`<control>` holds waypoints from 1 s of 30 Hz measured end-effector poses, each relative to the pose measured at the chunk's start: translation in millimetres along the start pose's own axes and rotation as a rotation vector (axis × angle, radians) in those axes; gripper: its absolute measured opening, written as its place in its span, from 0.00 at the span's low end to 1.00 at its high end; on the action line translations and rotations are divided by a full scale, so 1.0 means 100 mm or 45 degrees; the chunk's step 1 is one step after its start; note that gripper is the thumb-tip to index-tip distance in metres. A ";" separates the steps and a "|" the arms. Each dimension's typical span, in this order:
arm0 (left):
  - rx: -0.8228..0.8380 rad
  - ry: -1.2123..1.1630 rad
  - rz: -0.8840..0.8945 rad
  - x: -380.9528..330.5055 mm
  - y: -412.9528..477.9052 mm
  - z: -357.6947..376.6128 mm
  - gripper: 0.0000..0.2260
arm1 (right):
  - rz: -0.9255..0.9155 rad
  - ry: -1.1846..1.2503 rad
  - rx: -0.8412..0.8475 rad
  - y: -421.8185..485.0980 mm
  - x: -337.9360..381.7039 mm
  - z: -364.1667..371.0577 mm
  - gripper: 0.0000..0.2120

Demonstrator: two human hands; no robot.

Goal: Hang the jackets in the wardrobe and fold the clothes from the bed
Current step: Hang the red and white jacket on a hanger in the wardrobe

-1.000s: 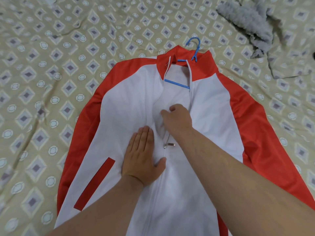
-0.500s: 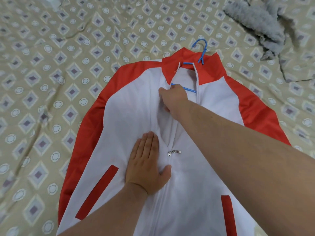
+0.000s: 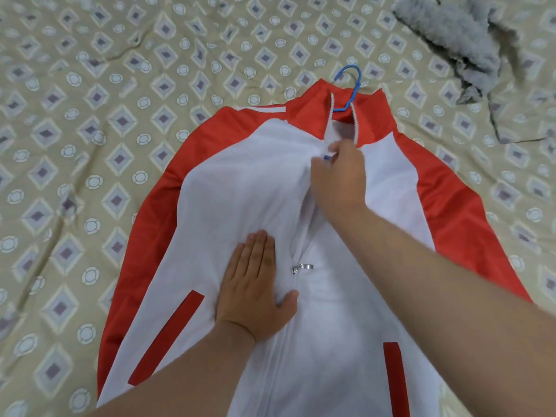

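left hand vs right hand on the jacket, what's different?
Left hand lies flat, fingers straight; right hand has fingers curled, pinching the fabric. Left hand sits beside the zipper pull; right hand is higher, just below the collar. Both touch the white front of the jacket.

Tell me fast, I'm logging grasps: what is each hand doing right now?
Left hand: open, pressing flat on the jacket.
Right hand: fingers pinching the jacket's zip edge.

Hanger [image 3: 357,85] mostly inside jacket [image 3: 240,191]; hem off btm edge
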State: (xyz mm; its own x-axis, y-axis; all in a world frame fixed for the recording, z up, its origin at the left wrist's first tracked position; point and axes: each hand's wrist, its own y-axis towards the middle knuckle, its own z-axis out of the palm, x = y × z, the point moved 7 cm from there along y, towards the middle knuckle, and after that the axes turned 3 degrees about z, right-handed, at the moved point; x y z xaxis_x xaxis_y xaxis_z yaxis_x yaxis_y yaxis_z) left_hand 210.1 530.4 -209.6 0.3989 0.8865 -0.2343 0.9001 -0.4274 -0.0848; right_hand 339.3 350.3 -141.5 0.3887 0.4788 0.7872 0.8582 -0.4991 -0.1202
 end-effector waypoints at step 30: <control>-0.003 -0.016 -0.018 -0.01 -0.03 -0.06 0.44 | -0.710 -0.812 0.579 -0.95 -0.22 0.09 0.10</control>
State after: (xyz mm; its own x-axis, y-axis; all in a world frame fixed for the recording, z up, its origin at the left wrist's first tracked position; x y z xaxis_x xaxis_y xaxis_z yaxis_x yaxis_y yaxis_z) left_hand 207.7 531.6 -202.9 0.3838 0.8903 -0.2452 0.9062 -0.4142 -0.0857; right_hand 252.5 393.3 -152.6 -0.1204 0.9323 0.3411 0.9705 0.1828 -0.1571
